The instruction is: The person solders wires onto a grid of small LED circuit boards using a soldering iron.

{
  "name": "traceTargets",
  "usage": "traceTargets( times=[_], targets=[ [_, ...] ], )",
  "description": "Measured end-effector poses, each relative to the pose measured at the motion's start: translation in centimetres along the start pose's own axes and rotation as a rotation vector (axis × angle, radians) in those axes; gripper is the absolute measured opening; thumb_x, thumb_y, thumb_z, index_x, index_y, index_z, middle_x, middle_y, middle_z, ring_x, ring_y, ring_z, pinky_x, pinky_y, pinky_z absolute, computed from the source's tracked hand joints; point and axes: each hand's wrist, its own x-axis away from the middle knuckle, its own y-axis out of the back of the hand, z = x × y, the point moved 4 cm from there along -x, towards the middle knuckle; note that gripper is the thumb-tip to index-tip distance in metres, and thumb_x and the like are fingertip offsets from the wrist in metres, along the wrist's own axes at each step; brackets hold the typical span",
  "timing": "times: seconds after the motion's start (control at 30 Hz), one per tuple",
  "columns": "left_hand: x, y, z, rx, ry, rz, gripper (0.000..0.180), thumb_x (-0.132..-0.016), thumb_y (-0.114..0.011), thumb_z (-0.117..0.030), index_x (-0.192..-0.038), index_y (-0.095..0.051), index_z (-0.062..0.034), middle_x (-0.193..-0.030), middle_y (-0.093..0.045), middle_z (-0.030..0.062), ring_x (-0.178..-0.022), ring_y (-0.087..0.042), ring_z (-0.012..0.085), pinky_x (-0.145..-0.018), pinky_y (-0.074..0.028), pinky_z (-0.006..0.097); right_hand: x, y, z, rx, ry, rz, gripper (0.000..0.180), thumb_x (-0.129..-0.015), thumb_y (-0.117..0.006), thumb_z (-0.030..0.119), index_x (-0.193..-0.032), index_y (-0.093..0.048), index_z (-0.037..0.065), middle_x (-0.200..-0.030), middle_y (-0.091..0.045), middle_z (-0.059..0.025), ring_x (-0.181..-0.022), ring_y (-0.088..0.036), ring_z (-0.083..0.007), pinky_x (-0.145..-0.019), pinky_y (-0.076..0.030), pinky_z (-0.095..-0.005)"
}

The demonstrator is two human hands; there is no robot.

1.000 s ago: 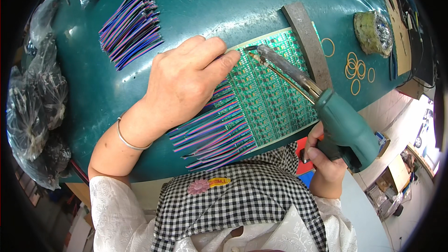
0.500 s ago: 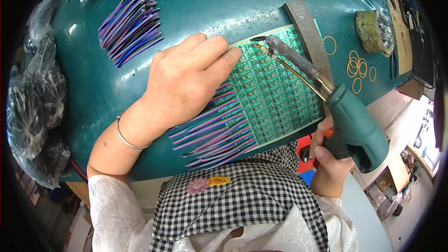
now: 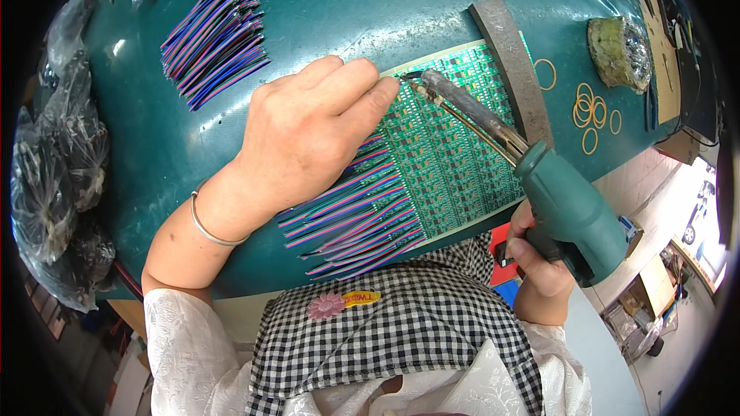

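Note:
My right hand is wrapped round the handle of a green soldering gun. The gun's tip points left and hovers at the upper left corner of a green panel of small circuit boards, right beside my left fingertips. My left hand is closed in a pinch at that corner; whatever lies between the fingers is hidden. Below it, a row of multicoloured ribbon wires runs out from the panel's left edge, partly covered by my hand and wrist. A dark metal bar lies across the panel's right side.
A bundle of loose ribbon wires lies at the far left of the green table. Rubber bands and a wrapped roll are on the right. Dark plastic bags line the left edge.
The soldering gun has moved left and slightly down with my right hand, bringing its tip close to my left fingertips. My left hand has stayed almost in place.

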Motion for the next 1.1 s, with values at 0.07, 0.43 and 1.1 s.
traceTargets(
  times=[0.07,0.43,1.1],
  targets=[
    [0.0,0.0,0.0,0.0,0.003,-0.004,0.028,-0.071,-0.068,-0.002,-0.098,-0.072,-0.0039,-0.083,-0.062,0.0038,-0.066,-0.06,0.0181,-0.049,-0.048,0.031,-0.1,0.1,0.0,0.041,-0.042,-0.029,0.053,-0.069,-0.075,0.005,-0.117,-0.053,-0.006,-0.073,-0.056,-0.0084,-0.056,-0.053,-0.0162,-0.051,-0.043,-0.0259],
    [0.0,0.0,-0.1,-0.015,-0.004,-0.007,0.029,-0.069,-0.069,-0.001,-0.097,-0.072,-0.0029,-0.083,-0.062,0.0038,-0.065,-0.059,0.0178,-0.049,-0.047,0.03,-0.5,-0.6,0.1,-0.56,-0.313,-0.218,0.062,-0.067,-0.078,0.005,-0.12,-0.05,-0.011,-0.085,-0.056,-0.013,-0.057,-0.054,-0.0161,-0.047,-0.046,-0.0246],
    [0.1,-0.4,0.1,-0.011,-0.044,-0.103,0.024,-0.071,-0.065,-0.012,-0.093,-0.069,-0.0031,-0.078,-0.05,0.002,-0.063,-0.052,0.0152,-0.047,-0.046,0.029,-0.8,-0.2,1.0,-0.666,-0.356,-0.28,0.058,-0.069,-0.079,0.005,-0.116,-0.05,-0.013,-0.094,-0.057,-0.0145,-0.056,-0.054,-0.0163,-0.045,-0.047,-0.0258]
  ],
)
